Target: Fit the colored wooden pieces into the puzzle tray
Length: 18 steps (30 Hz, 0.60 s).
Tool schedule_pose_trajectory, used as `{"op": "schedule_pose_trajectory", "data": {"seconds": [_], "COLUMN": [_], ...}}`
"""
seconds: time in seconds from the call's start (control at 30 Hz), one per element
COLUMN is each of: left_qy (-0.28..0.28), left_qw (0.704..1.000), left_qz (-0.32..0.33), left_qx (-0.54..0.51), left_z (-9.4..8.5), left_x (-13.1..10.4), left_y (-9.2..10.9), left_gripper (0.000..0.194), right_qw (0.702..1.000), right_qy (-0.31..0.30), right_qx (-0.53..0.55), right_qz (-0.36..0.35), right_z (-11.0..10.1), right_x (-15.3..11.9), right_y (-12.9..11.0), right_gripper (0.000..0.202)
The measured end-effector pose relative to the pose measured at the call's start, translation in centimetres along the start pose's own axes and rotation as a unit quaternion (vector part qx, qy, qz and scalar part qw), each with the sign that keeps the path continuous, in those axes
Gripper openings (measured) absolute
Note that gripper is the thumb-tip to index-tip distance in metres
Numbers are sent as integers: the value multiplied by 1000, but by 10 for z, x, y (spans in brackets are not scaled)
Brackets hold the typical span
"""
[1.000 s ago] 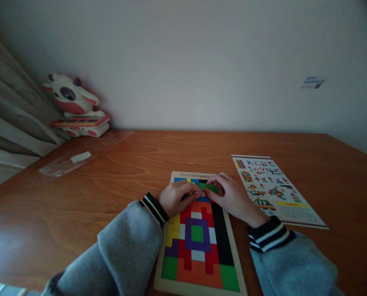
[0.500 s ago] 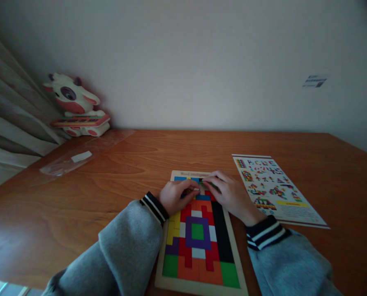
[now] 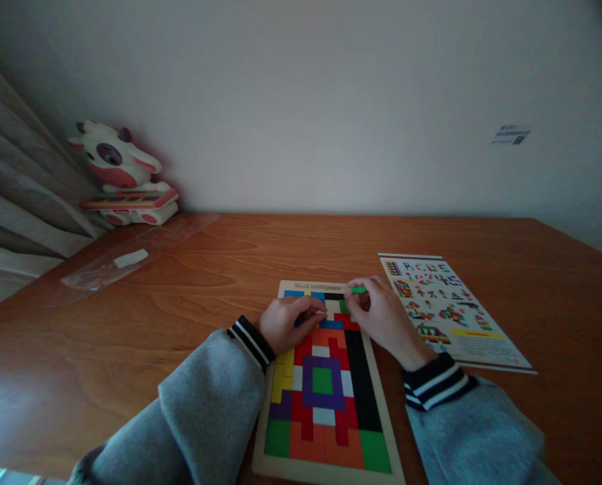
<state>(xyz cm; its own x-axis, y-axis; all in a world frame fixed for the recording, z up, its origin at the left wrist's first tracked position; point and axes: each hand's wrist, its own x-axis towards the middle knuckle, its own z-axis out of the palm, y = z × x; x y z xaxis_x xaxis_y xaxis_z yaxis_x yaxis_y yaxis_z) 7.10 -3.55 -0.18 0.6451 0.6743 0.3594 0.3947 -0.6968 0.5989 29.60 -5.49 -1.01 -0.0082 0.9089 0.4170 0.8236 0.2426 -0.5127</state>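
A wooden puzzle board [image 3: 321, 471] lies on the table, filled with coloured blocks around a purple frame [image 3: 308, 381] with a green centre. Near its top right, my right hand [image 3: 381, 316] pinches a small green block [image 3: 358, 290] between thumb and fingers. My left hand [image 3: 290, 322] rests over the upper left part of the board, thumb and fingertips closed together; a small pale bit shows at the tips, too small to make out. A bare pale patch [image 3: 333, 309] of the board shows between the hands.
Right of the board lies a printed sheet [image 3: 483, 337] with coloured figures. A clear plastic bag [image 3: 93, 271] with a white label is on the left. A cow-shaped toy keyboard [image 3: 129, 199] stands at the back left, beside a curtain [image 3: 17, 182].
My right hand has moved slightly right, away from my left hand, and the green block now shows in its fingers. My left hand has hardly moved.
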Motion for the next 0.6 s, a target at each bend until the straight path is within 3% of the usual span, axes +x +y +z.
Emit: {"op": "schedule_pose_trajectory", "data": {"seconds": [0.13, 0.37, 0.6], "left_qy": [-2, -3, 12], "left_qw": [1000, 1000, 1000], "left_qz": [-5, 9, 4], "left_qx": [-2, -16, -24], "left_z": [0, -1, 1], "left_x": [0, 0, -1], "left_y": [0, 0, -3], "left_gripper": [18, 17, 21], "right_qw": [999, 999, 995], "right_qy": [-13, -41, -67], "right_qx": [-49, -26, 40], "right_qz": [10, 25, 67], "right_z": [7, -1, -17], "right_x": [-6, 0, 4], "right_y": [-7, -5, -5], "right_gripper": [36, 18, 22]}}
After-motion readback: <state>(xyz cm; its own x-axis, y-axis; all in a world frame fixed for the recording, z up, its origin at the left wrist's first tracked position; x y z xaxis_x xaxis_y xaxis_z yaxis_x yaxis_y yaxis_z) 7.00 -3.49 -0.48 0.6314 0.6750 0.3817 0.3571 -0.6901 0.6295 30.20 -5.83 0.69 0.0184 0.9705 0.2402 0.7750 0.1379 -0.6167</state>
